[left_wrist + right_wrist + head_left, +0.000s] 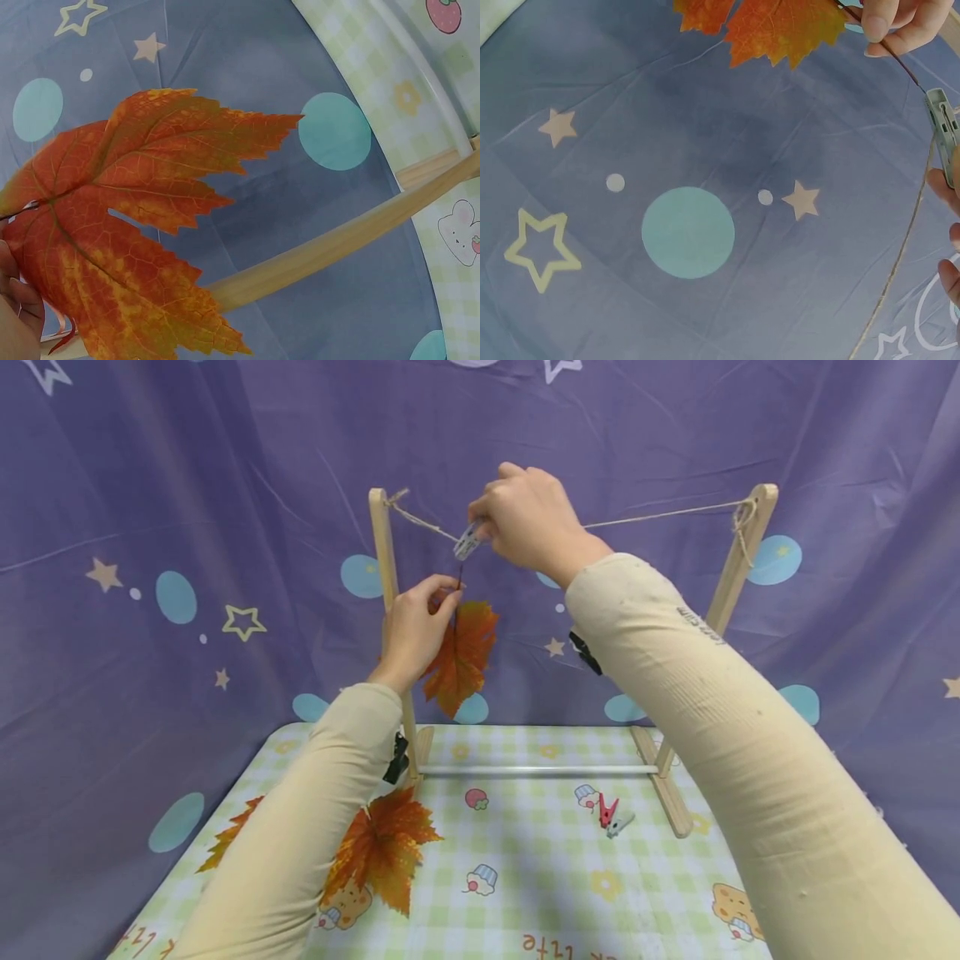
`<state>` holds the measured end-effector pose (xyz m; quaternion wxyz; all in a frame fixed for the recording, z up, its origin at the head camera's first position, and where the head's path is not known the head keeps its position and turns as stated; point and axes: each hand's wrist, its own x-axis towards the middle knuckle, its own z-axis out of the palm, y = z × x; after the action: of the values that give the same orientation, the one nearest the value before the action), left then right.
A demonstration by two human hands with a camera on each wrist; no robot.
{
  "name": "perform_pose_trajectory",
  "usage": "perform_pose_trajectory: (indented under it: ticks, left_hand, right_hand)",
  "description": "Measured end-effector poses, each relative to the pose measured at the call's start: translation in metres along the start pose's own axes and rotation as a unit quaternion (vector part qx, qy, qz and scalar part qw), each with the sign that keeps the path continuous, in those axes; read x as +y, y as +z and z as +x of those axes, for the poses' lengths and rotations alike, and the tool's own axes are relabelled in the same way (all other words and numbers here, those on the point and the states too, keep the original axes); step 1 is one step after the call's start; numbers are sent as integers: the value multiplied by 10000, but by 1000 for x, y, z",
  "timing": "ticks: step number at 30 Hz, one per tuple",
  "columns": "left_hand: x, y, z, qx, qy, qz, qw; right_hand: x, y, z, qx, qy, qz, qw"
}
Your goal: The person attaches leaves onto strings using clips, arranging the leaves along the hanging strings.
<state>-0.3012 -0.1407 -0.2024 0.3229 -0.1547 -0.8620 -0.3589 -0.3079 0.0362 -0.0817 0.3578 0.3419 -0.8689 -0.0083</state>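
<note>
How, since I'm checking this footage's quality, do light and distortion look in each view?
Head view: brightest, the right sleeve looming large, probably wide-angle stretch; left wrist view: duller, veins on the leaf crisp, the wooden post looking bowed, likely by the lens; right wrist view: dim and bluish, a soft dark patch on the curtain, the clothespin cut by the frame edge.

the left arm (300, 810) and the right arm (705, 710) are reaching forward and up. the right hand (528, 518) is hanging higher, bending its fingers (492, 500) and pinching. the left hand (417, 627) is sitting lower, pinching with its thumb (449, 605) and finger (442, 582).
</note>
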Motion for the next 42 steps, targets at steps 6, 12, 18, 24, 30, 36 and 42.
perform_pose_trajectory:
  ticks: [6, 12, 18, 24, 30, 36, 42]
  left_hand:
    - [-2, 0, -1, 16, -13, -7, 10000]
    - [-2, -1, -1, 21, -111, -50, 9999]
    - [-1, 0, 1, -34, -134, 57, 9999]
    - [-4, 0, 0, 54, -192, -49, 9998]
    - [-4, 0, -2, 90, -120, -481, 9987]
    - [-3, 0, -6, 166, -83, -900, 9958]
    - [2, -7, -12, 138, -30, -1328, 9910]
  right_hand:
    - [-1, -2, 3, -69, -190, -162, 9997]
    - [-4, -3, 3, -379, 119, 178, 9991]
    - [-5, -1, 1, -749, 738, 819, 9911]
    - [-3, 3, -2, -725, 999, 1227, 9847]
    - [-1, 6, -8, -523, 1168, 1450, 9811]
    - [-9, 9, -19, 99, 1555, 1649, 9739]
    - [-21, 11, -37, 605, 1799, 1941, 9624]
